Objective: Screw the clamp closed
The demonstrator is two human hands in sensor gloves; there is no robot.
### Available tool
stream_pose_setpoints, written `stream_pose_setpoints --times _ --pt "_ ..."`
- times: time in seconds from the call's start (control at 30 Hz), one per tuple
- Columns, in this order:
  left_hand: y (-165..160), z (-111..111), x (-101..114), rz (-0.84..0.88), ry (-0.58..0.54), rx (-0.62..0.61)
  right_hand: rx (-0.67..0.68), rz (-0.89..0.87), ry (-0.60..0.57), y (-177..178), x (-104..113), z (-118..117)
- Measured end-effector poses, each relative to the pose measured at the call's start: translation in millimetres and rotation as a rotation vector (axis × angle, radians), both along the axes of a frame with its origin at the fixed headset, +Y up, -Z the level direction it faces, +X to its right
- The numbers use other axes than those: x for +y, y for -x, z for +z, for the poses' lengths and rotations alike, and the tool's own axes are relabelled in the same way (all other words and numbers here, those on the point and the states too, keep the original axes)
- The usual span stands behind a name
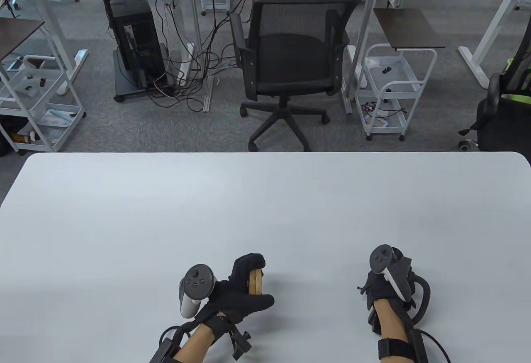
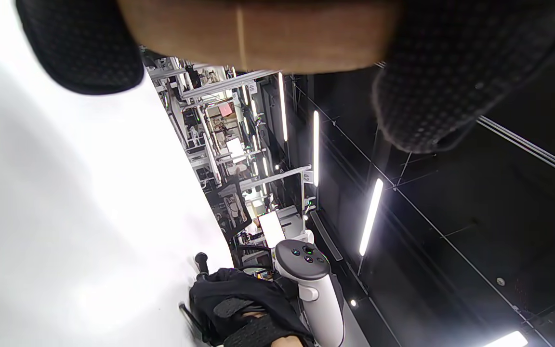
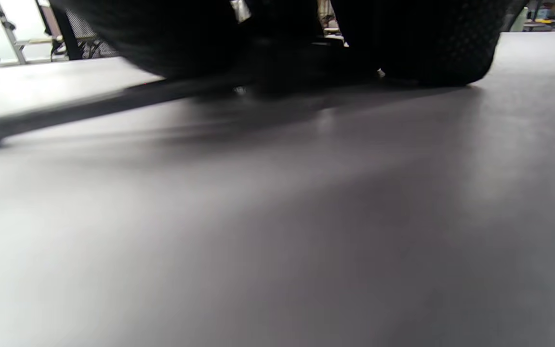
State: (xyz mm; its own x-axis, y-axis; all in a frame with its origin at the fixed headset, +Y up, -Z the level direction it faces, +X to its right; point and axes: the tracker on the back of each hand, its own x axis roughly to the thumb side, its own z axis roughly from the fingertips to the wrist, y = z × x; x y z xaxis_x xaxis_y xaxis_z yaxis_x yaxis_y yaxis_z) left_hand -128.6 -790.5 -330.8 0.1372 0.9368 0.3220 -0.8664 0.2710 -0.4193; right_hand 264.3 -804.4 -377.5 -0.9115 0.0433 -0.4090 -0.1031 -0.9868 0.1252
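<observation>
Our left hand (image 1: pixel 232 292) is curled around a wooden handle (image 1: pixel 258 282), which we take to be the clamp's screw handle; its pale wood shows between the gloved fingers (image 1: pixel 249 264) and the thumb. In the left wrist view the same wood (image 2: pixel 258 33) sits pinched between fingertips, close against the lens. The rest of the clamp is hidden under the hand, so we cannot tell how far its jaws stand apart.

Our right hand (image 1: pixel 388 286) rests on the table (image 1: pixel 265 197) well apart from the left, knuckles down; whether its fingers are closed or holding anything we cannot tell, since the right wrist view shows only dark glove close to the surface.

The risk we see: with only one hand on the clamp, turning the handle may spin the whole body instead of driving the screw. Our grip looks shallow too, so the wood could slip through the glove fabric. The right hand probably needs to brace the frame first.
</observation>
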Motion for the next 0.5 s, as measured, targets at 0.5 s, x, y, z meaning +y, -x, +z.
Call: stream_pose_setpoints --times 0.5 --pt "0 0 0 -0.007 -0.002 0.0 -0.159 -0.344 -0.174 -49 8 20"
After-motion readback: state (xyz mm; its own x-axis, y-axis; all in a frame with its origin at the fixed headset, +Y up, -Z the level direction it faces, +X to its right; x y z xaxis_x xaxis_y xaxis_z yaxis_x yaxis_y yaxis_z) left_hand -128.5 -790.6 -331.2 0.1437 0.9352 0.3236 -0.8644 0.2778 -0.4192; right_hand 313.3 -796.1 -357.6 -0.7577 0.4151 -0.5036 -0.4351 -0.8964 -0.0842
